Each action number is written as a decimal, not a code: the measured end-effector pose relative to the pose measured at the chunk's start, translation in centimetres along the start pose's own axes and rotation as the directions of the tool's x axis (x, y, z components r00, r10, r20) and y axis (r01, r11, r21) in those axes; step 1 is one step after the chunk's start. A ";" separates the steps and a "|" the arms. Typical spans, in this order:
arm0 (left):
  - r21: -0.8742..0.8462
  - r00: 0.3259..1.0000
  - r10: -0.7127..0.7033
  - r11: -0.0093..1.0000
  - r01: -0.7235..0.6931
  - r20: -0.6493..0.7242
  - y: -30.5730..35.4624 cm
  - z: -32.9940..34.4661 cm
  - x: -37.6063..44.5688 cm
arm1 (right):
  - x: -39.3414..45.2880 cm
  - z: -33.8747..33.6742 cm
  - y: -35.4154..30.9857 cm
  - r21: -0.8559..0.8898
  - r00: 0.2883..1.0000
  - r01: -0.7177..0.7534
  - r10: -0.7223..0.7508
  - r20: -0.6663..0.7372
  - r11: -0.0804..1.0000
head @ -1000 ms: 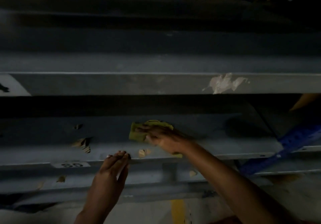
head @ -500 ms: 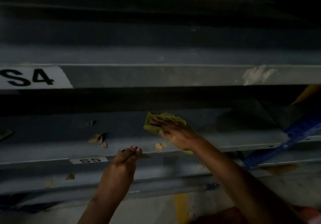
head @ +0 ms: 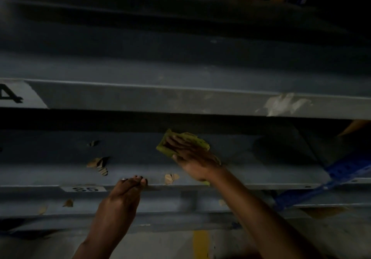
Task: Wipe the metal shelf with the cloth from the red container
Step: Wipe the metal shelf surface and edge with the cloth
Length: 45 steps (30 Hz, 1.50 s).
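A yellow-green cloth (head: 197, 140) lies flat on the lower grey metal shelf (head: 251, 158), in the middle of the view. My right hand (head: 192, 158) presses on it with straight fingers, and most of the cloth is hidden under the palm. My left hand (head: 128, 188) rests its fingertips on the front lip of the same shelf, just right of the "S5" label (head: 85, 189). The red container is not in view.
Torn brown paper scraps (head: 98, 163) stick to the shelf left of the cloth, and another scrap (head: 170, 178) lies by its front edge. An upper shelf beam (head: 160, 100) with a "4" label overhangs. A blue upright (head: 321, 182) stands at the right.
My right hand has slid the cloth a little to the right and farther back on the shelf. My left hand keeps its place on the front lip. The camera has shifted.
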<state>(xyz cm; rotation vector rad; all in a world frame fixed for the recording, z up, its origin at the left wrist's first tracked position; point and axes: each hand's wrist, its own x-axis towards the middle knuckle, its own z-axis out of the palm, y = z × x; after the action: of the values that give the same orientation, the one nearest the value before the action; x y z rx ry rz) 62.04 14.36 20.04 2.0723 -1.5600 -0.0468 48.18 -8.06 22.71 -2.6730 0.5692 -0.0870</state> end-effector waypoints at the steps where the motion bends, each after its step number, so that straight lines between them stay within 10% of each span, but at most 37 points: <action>1: 0.002 1.000 0.000 1.000 0.000 0.003 0.1 -0.1 0.0 | -0.8 0.3 -0.1 0.053 1.000 0.016 -0.017 0.023 0.998; 7: 0.004 0.999 0.012 1.000 -0.011 -0.041 0.4 0.1 -0.1 | -4.0 1.0 0.1 0.283 0.998 0.021 -0.037 0.051 0.959; 15: -0.005 0.997 0.009 1.000 -0.008 0.082 0.6 -0.7 0.0 | -0.6 0.9 -2.9 0.065 0.990 -0.139 0.140 -0.023 0.988; 22: -0.019 0.996 0.034 0.999 -0.033 0.077 -1.3 -3.0 -1.6 | -2.6 1.2 -3.7 0.342 1.000 -0.008 0.015 -0.018 0.939; 27: 0.018 0.993 -0.099 0.995 0.100 -0.057 -3.8 -5.5 -2.3 | -0.4 2.2 -1.3 -0.086 0.960 -0.225 0.206 -0.190 0.971; 32: 0.060 0.931 -0.341 0.935 0.351 -0.133 -7.4 -5.7 -2.7 | -0.2 3.2 -3.0 0.008 0.969 -0.171 0.169 -0.180 0.985; 36: 0.077 0.941 -0.288 0.949 0.305 -0.181 -7.9 -5.7 -2.2 | -0.9 3.1 -3.4 0.149 0.981 -0.123 0.143 -0.128 0.981; 45: 0.143 0.953 -0.209 0.959 0.243 -0.219 -9.0 -6.2 -1.5 | 3.5 2.8 -3.5 -0.108 0.985 -0.100 0.083 -0.150 0.989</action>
<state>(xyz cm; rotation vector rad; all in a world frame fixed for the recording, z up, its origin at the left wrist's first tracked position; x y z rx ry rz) 71.57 19.87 21.01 2.3004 -1.2360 0.2134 53.06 -5.52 21.51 -2.7631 0.7637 -0.2302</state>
